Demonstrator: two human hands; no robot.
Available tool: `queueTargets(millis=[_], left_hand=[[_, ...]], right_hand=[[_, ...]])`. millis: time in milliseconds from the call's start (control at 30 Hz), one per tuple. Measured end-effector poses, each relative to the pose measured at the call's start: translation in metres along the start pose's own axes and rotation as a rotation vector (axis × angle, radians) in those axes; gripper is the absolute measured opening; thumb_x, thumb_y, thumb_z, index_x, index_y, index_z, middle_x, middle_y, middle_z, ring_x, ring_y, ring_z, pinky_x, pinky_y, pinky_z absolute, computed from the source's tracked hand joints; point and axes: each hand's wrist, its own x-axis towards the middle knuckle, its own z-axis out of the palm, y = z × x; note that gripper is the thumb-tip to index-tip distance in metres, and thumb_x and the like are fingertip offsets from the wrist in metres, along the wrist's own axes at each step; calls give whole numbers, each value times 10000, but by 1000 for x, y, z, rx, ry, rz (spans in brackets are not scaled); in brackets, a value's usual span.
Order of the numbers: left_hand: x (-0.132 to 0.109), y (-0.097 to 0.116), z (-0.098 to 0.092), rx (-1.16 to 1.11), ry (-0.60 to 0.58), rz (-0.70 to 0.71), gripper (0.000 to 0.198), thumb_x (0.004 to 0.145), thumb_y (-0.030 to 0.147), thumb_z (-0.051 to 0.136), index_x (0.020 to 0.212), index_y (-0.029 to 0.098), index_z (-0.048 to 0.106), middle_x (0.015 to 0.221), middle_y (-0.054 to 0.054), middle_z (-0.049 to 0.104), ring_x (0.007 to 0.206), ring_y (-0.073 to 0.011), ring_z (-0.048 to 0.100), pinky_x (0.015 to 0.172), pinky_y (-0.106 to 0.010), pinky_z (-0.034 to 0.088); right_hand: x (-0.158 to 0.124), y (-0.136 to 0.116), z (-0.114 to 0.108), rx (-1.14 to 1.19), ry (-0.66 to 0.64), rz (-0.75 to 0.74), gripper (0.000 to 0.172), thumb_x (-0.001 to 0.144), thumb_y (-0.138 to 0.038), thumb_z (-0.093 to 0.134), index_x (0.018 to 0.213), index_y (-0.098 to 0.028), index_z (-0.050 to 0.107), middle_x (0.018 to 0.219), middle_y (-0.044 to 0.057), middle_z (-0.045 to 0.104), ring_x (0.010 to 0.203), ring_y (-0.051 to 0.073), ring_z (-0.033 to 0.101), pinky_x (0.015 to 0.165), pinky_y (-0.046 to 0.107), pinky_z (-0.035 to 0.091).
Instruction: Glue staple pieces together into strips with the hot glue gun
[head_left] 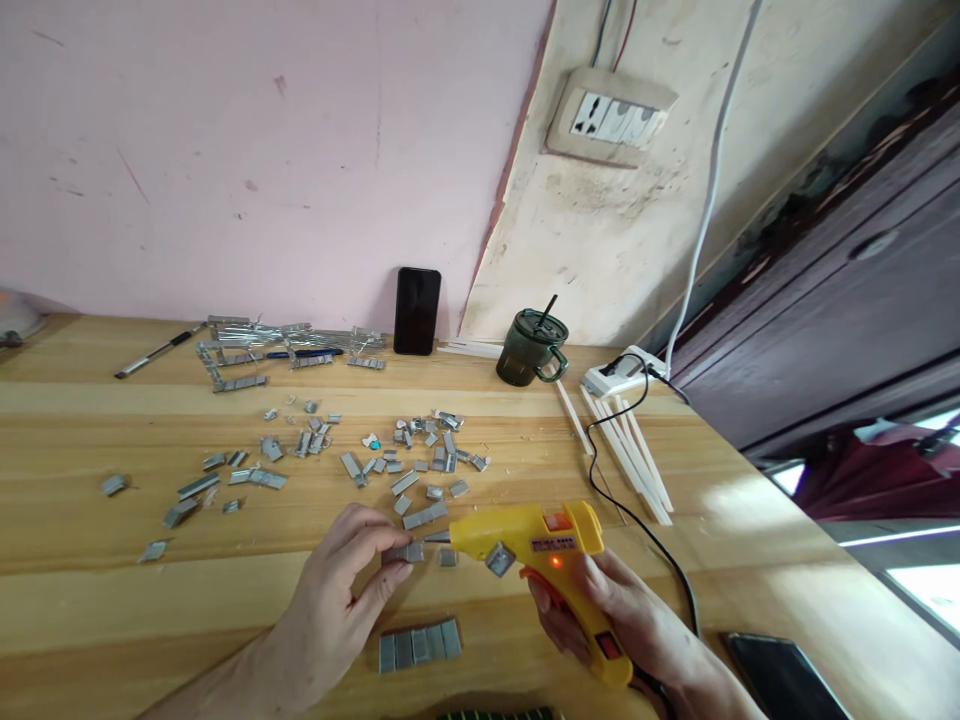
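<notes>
My right hand (600, 610) is wrapped round the grip of a yellow hot glue gun (502, 530), whose red light glows. The gun's nozzle (436, 537) points left, at a small grey block of staples (405, 552) pinched between the thumb and fingers of my left hand (345, 570). Whether nozzle and block touch, I cannot tell. Below them lies a row of staple blocks (420, 646) set side by side. Two single pieces sit near the gun: one staple block (448, 557) under the nozzle and a grey piece (499, 559) at the gun's body.
Many loose staple pieces (405, 483) are scattered mid-table. White glue sticks (630, 450), a power strip (619, 372) and a black cord (637, 510) lie right. A mug (529, 350), upright phone (417, 310) and metal frames (292, 350) stand by the wall. Another phone (784, 675) lies front right.
</notes>
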Motion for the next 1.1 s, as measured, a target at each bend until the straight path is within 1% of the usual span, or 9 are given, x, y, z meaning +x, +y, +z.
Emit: queueTargets(millis=[200, 333, 467, 667, 867, 1100], left_hand=[[1, 0, 1, -11, 2, -12, 129, 862, 144, 567, 918, 245, 624, 836, -10, 620, 776, -149, 610, 683, -225, 509], [-3, -3, 2, -9, -2, -25, 126, 868, 156, 562, 928, 250, 620, 857, -14, 615, 799, -156, 609, 700, -237, 504], [-4, -3, 2, -7, -12, -37, 136, 863, 153, 566, 933, 255, 624, 853, -12, 613, 796, -159, 608, 700, -243, 505], [1, -1, 1, -5, -24, -17, 144, 859, 129, 561, 917, 243, 628, 843, -18, 623, 787, -155, 615, 694, -237, 518], [-2, 0, 0, -6, 1, -21, 117, 859, 156, 571, 910, 244, 628, 837, -23, 625, 780, -166, 618, 681, -250, 522], [5, 4, -2, 26, 11, 9, 131, 834, 131, 585, 877, 238, 647, 791, -16, 638, 733, -158, 632, 644, -228, 533]], right_hand=[[0, 3, -1, 9, -35, -21, 568, 739, -699, 580, 747, -132, 589, 468, -37, 469, 375, 71, 383, 400, 206, 293], [0, -2, 2, -15, -20, 18, 604, 718, -722, 581, 737, -118, 596, 468, -29, 475, 388, 75, 392, 413, 210, 289], [0, 0, 2, -26, -21, -11, 583, 728, -721, 569, 720, -138, 576, 463, -39, 460, 378, 75, 375, 398, 213, 277], [-1, 5, -2, -55, -33, -20, 580, 734, -727, 554, 723, -148, 555, 470, -45, 453, 375, 67, 366, 406, 213, 280], [1, 2, 0, -25, -19, -22, 578, 744, -716, 553, 733, -139, 571, 463, -43, 457, 365, 67, 366, 398, 210, 280], [0, 0, 2, -1, -8, -6, 573, 735, -710, 575, 727, -136, 578, 464, -38, 476, 367, 64, 371, 413, 209, 296]])
